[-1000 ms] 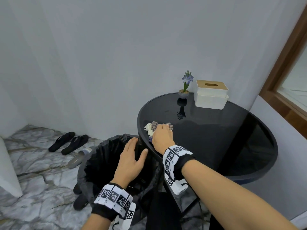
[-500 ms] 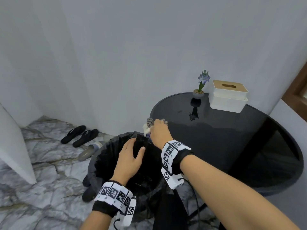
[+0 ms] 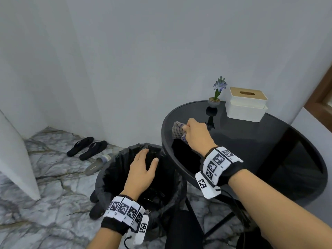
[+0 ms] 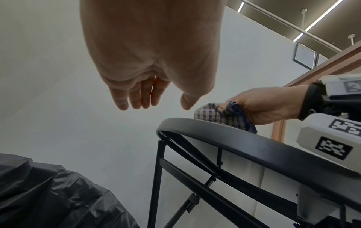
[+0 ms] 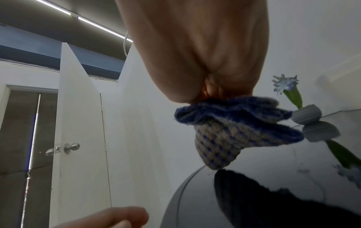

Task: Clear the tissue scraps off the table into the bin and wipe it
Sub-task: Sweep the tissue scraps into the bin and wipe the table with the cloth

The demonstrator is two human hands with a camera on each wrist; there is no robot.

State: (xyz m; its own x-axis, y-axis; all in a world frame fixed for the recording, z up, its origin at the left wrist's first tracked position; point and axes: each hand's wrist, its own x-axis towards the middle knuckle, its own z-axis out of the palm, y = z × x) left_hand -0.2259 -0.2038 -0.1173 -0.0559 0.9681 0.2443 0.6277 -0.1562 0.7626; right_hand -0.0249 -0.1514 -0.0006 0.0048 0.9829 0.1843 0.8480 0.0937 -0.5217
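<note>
Head view showed the right hand (image 3: 196, 136) bunched around a blue-and-beige checked cloth (image 3: 177, 131), fingers curled tight on its gathered top, near the left edge of the round black glass table (image 3: 269, 141). The right wrist view had the cloth's lower corner touching the glass or just above it; which of the two could not be told. Beyond the gripping hand stood a small potted hyacinth (image 3: 216, 94), and to the right of the pot a white tissue box with a wooden lid (image 3: 246, 106). Below and to the left of the grip, the left hand (image 3: 142, 169) hovered palm down over the mouth of the bin with its black liner (image 3: 115, 169), fingers loosely spread and holding nothing. No tissue scraps could be made out on the tabletop around the cloth. Past the bin, black slippers (image 3: 88, 148) lay on the marble floor (image 3: 45, 177).
</note>
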